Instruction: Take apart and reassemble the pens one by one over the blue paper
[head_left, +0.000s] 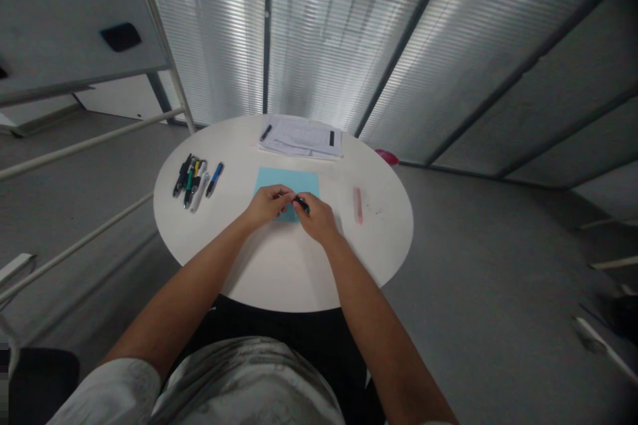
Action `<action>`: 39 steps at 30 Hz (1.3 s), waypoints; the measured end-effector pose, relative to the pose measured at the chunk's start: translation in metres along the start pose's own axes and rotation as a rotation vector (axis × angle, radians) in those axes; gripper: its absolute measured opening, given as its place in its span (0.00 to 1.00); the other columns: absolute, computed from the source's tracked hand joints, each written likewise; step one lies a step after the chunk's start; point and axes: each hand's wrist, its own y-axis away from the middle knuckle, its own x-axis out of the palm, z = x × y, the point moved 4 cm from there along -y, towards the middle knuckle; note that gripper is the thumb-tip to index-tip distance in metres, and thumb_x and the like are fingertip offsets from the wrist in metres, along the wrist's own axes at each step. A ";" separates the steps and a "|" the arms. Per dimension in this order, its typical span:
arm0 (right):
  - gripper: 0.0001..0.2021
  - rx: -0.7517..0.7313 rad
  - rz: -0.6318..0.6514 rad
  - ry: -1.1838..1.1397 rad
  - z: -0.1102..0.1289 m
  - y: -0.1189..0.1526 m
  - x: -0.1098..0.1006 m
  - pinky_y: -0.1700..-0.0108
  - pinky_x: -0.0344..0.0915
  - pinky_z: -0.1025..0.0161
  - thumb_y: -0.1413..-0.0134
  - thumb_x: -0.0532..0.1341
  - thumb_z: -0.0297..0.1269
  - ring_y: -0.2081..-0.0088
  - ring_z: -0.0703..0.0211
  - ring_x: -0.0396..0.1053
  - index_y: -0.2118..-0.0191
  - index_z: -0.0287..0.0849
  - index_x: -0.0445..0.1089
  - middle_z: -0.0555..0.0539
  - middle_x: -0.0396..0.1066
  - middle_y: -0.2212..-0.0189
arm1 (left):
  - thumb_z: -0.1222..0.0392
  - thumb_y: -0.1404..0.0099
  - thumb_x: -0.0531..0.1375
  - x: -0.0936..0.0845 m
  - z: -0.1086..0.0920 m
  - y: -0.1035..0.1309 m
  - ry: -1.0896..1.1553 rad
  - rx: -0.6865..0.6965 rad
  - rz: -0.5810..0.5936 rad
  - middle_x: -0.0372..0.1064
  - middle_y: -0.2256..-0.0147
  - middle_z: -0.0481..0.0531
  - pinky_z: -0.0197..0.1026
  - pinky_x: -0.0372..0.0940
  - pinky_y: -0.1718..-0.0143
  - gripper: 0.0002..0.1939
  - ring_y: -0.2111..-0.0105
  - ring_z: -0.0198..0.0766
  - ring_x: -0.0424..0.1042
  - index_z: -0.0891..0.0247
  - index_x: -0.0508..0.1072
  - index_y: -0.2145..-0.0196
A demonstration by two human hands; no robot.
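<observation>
Both of my hands meet over a light blue sheet (288, 176) that lies on the white table. A dark pen (302, 204) is gripped in my right hand (318, 216), its near end showing past the fingers. My left hand (270, 204) is closed in a pinch at the pen's other end, where the fingers cover most of it. What exactly sits between the left fingertips is partly hidden. Right of the hands, a pink stick-shaped item (358, 206) lies on the table.
The round white table (289, 272) carries a stack of papers (302, 138) at the back, with a dark pen (266, 133) on it. At the left lie several pens (189, 180) in a bunch and a blue pen (214, 179) beside them. A white-framed board (84, 13) stands at the left.
</observation>
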 end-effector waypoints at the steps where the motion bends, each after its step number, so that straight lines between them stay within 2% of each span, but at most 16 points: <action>1: 0.14 -0.006 -0.004 -0.010 -0.001 0.000 0.000 0.53 0.63 0.62 0.37 0.51 0.42 0.56 0.58 0.70 0.52 0.45 0.67 0.46 0.73 0.57 | 0.48 0.40 0.58 0.000 0.000 0.000 -0.005 0.001 0.003 0.66 0.79 0.48 0.32 0.60 0.81 0.16 0.80 0.31 0.65 0.64 0.75 0.67; 5: 0.13 -0.010 -0.035 -0.061 -0.003 -0.001 0.000 0.55 0.63 0.62 0.38 0.51 0.41 0.58 0.58 0.69 0.55 0.44 0.68 0.46 0.73 0.59 | 0.49 0.39 0.58 0.002 0.000 0.000 -0.005 0.017 0.022 0.68 0.77 0.49 0.33 0.60 0.80 0.17 0.80 0.31 0.65 0.64 0.76 0.61; 8: 0.12 -0.018 -0.046 -0.091 -0.003 -0.002 0.000 0.56 0.63 0.63 0.38 0.51 0.42 0.60 0.58 0.69 0.57 0.43 0.69 0.46 0.73 0.62 | 0.52 0.40 0.59 0.000 -0.001 0.000 -0.038 0.077 -0.026 0.71 0.69 0.50 0.33 0.61 0.78 0.17 0.78 0.30 0.66 0.63 0.72 0.56; 11: 0.13 -0.023 -0.034 -0.119 -0.003 -0.002 0.000 0.57 0.63 0.64 0.38 0.51 0.42 0.61 0.59 0.69 0.58 0.43 0.69 0.47 0.73 0.64 | 0.55 0.40 0.59 -0.002 -0.003 0.000 -0.115 0.177 -0.087 0.71 0.66 0.51 0.33 0.63 0.73 0.13 0.74 0.30 0.67 0.64 0.72 0.60; 14: 0.13 0.005 -0.032 -0.125 -0.003 -0.002 0.000 0.56 0.63 0.63 0.37 0.51 0.43 0.61 0.59 0.69 0.58 0.44 0.69 0.46 0.73 0.63 | 0.54 0.39 0.58 -0.002 -0.004 0.000 -0.171 0.196 -0.075 0.71 0.69 0.51 0.34 0.63 0.70 0.10 0.72 0.31 0.68 0.64 0.72 0.66; 22: 0.16 0.045 -0.076 -0.108 -0.004 -0.002 -0.003 0.57 0.63 0.63 0.37 0.49 0.46 0.60 0.58 0.70 0.57 0.45 0.69 0.47 0.73 0.62 | 0.54 0.37 0.56 -0.003 -0.009 0.002 -0.243 0.237 -0.087 0.72 0.68 0.51 0.37 0.63 0.66 0.12 0.70 0.34 0.69 0.63 0.73 0.63; 26: 0.17 0.100 -0.161 -0.093 -0.009 -0.002 -0.009 0.56 0.63 0.62 0.36 0.48 0.47 0.59 0.57 0.70 0.55 0.45 0.68 0.46 0.73 0.60 | 0.57 0.36 0.53 -0.015 -0.006 0.002 -0.501 0.202 -0.214 0.72 0.66 0.52 0.40 0.63 0.62 0.12 0.69 0.37 0.68 0.61 0.73 0.61; 29: 0.17 0.137 -0.220 -0.082 -0.014 -0.002 -0.013 0.55 0.63 0.61 0.37 0.48 0.48 0.59 0.56 0.70 0.55 0.44 0.68 0.45 0.73 0.60 | 0.60 0.39 0.55 -0.022 -0.002 0.001 -0.739 0.138 -0.269 0.71 0.63 0.56 0.44 0.63 0.57 0.13 0.62 0.43 0.69 0.61 0.73 0.57; 34: 0.17 0.152 -0.217 -0.043 -0.019 -0.002 -0.011 0.56 0.63 0.61 0.36 0.48 0.47 0.59 0.57 0.70 0.54 0.44 0.67 0.46 0.73 0.59 | 0.57 0.41 0.57 -0.019 0.010 0.000 -0.886 0.075 -0.191 0.68 0.58 0.61 0.49 0.62 0.55 0.19 0.59 0.49 0.68 0.60 0.73 0.52; 39: 0.13 0.165 -0.065 0.148 -0.017 -0.002 -0.004 0.56 0.64 0.60 0.38 0.52 0.42 0.56 0.56 0.69 0.53 0.46 0.68 0.46 0.71 0.56 | 0.55 0.41 0.57 -0.015 0.019 0.000 -0.946 0.056 -0.113 0.68 0.59 0.61 0.52 0.63 0.57 0.18 0.58 0.52 0.68 0.57 0.74 0.53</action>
